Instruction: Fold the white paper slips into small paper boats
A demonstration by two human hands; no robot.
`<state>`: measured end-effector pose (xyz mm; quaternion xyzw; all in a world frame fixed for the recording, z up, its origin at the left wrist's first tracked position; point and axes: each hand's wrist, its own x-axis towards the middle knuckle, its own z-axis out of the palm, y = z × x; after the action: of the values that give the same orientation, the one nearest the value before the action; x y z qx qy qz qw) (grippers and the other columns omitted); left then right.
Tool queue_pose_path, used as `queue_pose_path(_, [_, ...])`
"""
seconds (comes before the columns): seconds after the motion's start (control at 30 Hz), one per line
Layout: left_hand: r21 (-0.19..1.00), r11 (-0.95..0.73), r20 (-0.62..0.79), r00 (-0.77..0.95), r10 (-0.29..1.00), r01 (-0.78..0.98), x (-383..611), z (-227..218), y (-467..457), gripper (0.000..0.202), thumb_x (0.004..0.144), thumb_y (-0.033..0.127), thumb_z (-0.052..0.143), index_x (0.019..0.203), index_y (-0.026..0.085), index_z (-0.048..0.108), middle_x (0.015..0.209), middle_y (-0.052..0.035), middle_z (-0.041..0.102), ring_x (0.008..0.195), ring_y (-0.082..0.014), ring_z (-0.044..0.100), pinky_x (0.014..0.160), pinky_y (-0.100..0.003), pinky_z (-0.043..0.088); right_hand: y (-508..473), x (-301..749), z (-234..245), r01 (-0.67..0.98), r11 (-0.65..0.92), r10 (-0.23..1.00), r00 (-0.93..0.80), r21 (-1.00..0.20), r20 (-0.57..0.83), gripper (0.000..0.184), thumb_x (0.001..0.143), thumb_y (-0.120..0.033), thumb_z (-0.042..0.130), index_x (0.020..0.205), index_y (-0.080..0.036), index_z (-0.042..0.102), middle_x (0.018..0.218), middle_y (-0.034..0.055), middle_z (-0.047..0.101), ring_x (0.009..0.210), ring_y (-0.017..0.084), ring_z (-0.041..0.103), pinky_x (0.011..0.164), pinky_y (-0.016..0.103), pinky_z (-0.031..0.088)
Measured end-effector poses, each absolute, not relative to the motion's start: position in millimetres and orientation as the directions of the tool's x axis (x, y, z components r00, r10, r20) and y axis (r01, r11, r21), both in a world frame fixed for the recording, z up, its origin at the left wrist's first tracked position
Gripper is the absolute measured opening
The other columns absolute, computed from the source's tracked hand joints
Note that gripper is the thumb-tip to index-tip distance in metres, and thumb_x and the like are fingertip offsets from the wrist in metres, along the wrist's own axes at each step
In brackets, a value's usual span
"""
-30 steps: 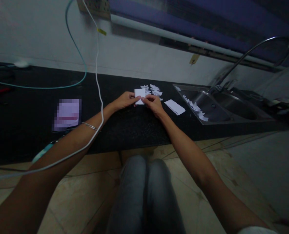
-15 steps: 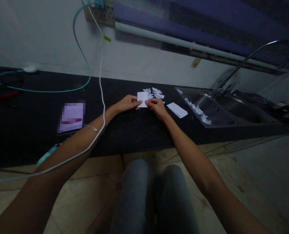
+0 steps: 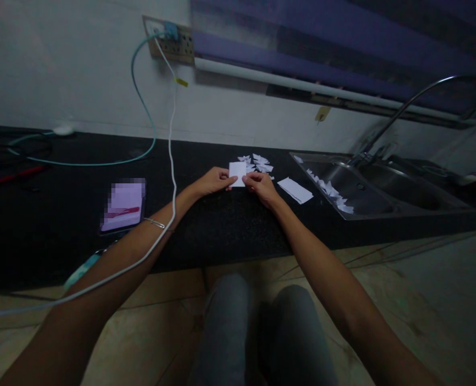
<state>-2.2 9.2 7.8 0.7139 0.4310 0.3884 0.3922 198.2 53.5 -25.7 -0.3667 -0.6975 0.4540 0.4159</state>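
A small white piece of paper (image 3: 237, 172), nearly square, is held up just above the black counter (image 3: 238, 225). My left hand (image 3: 216, 181) pinches its left side, thumb on the front face. On the right edge, my right hand (image 3: 261, 186) grips it between thumb and fingers. The fingers behind the paper are mostly hidden. Just past it lie several folded white paper pieces (image 3: 261, 160), partly covered by the paper and my right hand. A stack of white paper slips (image 3: 295, 190) rests to the right of my right hand.
More folded papers (image 3: 329, 190) line the left edge of the metal sink (image 3: 350, 217), under a curved faucet (image 3: 415, 94). A lit tablet or phone (image 3: 123, 206) lies by my left forearm. A white cable (image 3: 171, 155) crosses that forearm. A teal cable (image 3: 101, 163) runs along the counter.
The whole view has shifted, so everything appears slightly lower and to the right. Both hands keep the same hold on the paper.
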Motion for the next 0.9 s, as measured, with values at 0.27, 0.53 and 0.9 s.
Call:
queue_pose_path(0.27, [0.902,-0.320,0.245,0.267,0.932,0.289,0.0,4.4,12.9,0.018,0.083,0.026,0.066,0.070,0.014,0.066,0.062,-0.0043,0.063,0.056,-0.0103,0.054,0.052,-0.022,0.037,53.8,197.0,-27.6,0.078,0.388,0.856,-0.400,-0.918,0.327,0.027,0.075,-0.044,0.073,0.083,-0.019,0.070,0.081,0.0012,0.064,0.071,0.014,0.053,0.060,0.025,0.039])
queue_pose_path(0.53, [0.890,-0.350,0.283,0.249,0.926,0.291,1.4,3.2,12.3,0.018,0.085,0.026,0.063,0.075,0.012,0.067,0.065,-0.0054,0.065,0.056,-0.0101,0.054,0.050,-0.021,0.036,54.4,196.6,-27.3,0.085,0.376,0.880,-0.345,-0.923,0.326,0.032,0.072,-0.047,0.075,0.081,-0.017,0.069,0.077,0.0007,0.065,0.066,0.013,0.054,0.061,0.026,0.042])
queue_pose_path(0.9, [0.871,-0.356,0.207,0.405,0.891,0.338,-5.0,2.3,13.3,0.029,0.087,0.038,0.065,0.071,0.014,0.070,0.061,-0.0042,0.064,0.050,-0.0082,0.050,0.048,-0.021,0.032,54.1,199.4,-29.4,0.019,0.325,0.888,-0.349,-0.945,0.298,0.029,0.069,-0.044,0.079,0.074,-0.018,0.066,0.066,0.0014,0.066,0.060,0.015,0.059,0.060,0.028,0.045])
